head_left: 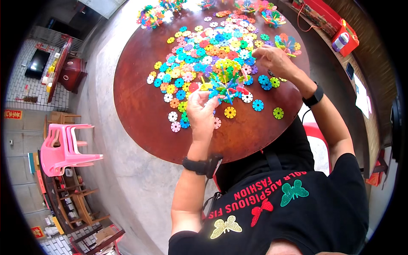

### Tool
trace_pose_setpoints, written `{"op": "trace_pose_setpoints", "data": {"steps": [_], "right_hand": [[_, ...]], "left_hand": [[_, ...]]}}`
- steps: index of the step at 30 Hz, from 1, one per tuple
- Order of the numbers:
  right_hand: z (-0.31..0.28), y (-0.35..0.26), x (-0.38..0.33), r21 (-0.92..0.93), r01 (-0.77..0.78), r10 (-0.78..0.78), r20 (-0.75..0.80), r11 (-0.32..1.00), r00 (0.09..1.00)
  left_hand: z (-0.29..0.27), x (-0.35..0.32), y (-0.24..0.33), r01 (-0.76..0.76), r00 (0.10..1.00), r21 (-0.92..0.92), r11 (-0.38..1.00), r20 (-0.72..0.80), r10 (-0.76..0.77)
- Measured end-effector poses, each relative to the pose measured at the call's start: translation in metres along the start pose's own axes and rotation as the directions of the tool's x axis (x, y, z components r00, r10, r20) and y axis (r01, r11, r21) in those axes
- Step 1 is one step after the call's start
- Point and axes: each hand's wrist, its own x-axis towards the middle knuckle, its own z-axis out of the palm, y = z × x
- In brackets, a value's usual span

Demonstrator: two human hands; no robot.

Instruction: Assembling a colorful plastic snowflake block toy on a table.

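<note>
1. Step in hand, judged: adding snowflake discs to the multicolour cluster (224, 78), held just above the round brown worktop (140, 106), centre, near edge of the loose pile (212, 46).
2. Best practice: keep cluster steady, line slot to slot, push straight in, no twisting.
3. Left hand (200, 111): fingers curled shut on cluster's near-left side, pinching a yellow piece.
4. Right hand (272, 57): right of cluster, fingers bent down at the pile's right edge, tips on or just above discs; hold on a disc cannot be told.
5. Nearby: single yellow disc (230, 112), blue disc (258, 105), green disc (278, 113) lying flat, nearer than the cluster.
6. Finished clusters (151, 16) at far edge.
</note>
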Motion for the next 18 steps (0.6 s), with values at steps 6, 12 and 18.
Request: {"op": "trace_pose_setpoints", "data": {"steps": [6, 12, 18], "right_hand": [[0.014, 0.02, 0.025, -0.31, -0.016, -0.011, -0.084, 0.951, 0.996], [0.03, 0.03, 0.027, -0.412, -0.062, 0.063, -0.011, 0.909, 0.998], [0.026, 0.026, 0.024, -0.423, -0.013, 0.0, -0.031, 0.906, 1.0]], "left_hand": [[-0.004, 0.003, -0.004, -0.066, 0.997, 0.159, 0.985, -0.019, 0.069], [-0.002, 0.002, -0.008, -0.16, 0.983, 0.333, 0.929, -0.032, 0.18], [0.0, 0.0, 0.0, -0.096, 0.989, 0.286, 0.954, -0.079, 0.123]]}}
